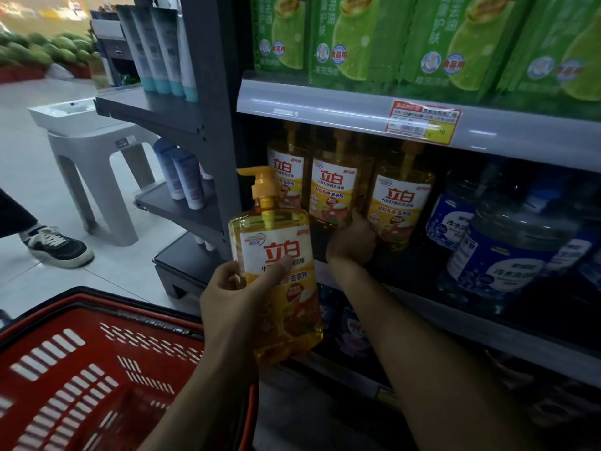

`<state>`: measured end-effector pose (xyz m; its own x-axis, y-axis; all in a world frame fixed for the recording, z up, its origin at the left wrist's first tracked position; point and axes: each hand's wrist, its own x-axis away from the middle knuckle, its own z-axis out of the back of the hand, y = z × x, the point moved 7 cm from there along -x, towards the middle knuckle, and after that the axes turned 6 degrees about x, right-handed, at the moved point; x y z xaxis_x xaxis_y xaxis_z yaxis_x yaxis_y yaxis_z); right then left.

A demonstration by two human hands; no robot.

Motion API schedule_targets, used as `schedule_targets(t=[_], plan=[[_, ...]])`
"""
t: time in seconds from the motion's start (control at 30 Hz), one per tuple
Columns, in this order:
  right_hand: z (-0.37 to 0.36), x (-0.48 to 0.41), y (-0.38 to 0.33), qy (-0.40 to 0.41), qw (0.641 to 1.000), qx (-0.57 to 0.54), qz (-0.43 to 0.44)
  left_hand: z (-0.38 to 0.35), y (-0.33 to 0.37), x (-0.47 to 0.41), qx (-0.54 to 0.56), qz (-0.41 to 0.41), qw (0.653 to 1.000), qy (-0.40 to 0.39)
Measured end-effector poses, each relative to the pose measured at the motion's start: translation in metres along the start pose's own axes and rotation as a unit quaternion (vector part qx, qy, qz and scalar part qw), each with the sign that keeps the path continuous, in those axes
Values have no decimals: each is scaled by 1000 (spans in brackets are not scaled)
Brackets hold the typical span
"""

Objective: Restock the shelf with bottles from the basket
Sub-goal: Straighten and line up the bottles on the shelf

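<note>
Pump bottle [276, 265], yellow, full of liquid, is in the left hand [234, 294], off the shelf and up beside the basket rim. The pump head rises above that hand and the base hangs below its fingers. Judged heavy for its size because it's full. The plastic wall is stiff but glossy and the label is slick, so it's likely slippery. It isn't fragile, though the pump neck is a weak point. The best hold is round the mid body, where the hand is now, not by the pump.

The left hand wraps the bottle's label from the left. The thumb lies across the front and the fingers are behind, out of view. The forearm comes up from bottom centre and the bottle tilts slightly.

The right hand [353, 239] reaches forward onto the shelf [471, 320], back of the hand to the camera, at the base of the row of matching bottles [335, 193]. It touches the bottle [401, 206] just to its right. The fingers are hidden, so I can't tell if it grips or only pushes.

A gap on the shelf lies just left of the right hand. The red basket [130, 307] sits below the left forearm, and no bottles are visible in it. Blue jugs [507, 249] stand further right of the right hand.
</note>
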<state>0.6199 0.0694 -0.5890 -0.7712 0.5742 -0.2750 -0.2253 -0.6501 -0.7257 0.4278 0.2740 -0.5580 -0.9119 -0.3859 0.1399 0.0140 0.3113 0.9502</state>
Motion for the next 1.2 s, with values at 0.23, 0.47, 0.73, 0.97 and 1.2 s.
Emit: schedule_targets(t=[0.23, 0.47, 0.73, 0.97, 1.2], plan=[[1, 3, -2, -16, 999, -27, 8, -2, 4, 0, -4, -10, 1000, -10], [17, 16, 1, -66, 995, -24, 65, -5, 6, 7, -25, -17, 999, -19], [69, 10, 41, -33, 996, 23, 76, -10, 11, 19, -37, -29, 998, -44], [87, -9, 73, -39, 996, 17, -78, -11, 4, 21, -49, -26, 998, -42], [73, -29, 77, -70, 997, -9, -43, -12, 0, 20, -32, -14, 999, -31]])
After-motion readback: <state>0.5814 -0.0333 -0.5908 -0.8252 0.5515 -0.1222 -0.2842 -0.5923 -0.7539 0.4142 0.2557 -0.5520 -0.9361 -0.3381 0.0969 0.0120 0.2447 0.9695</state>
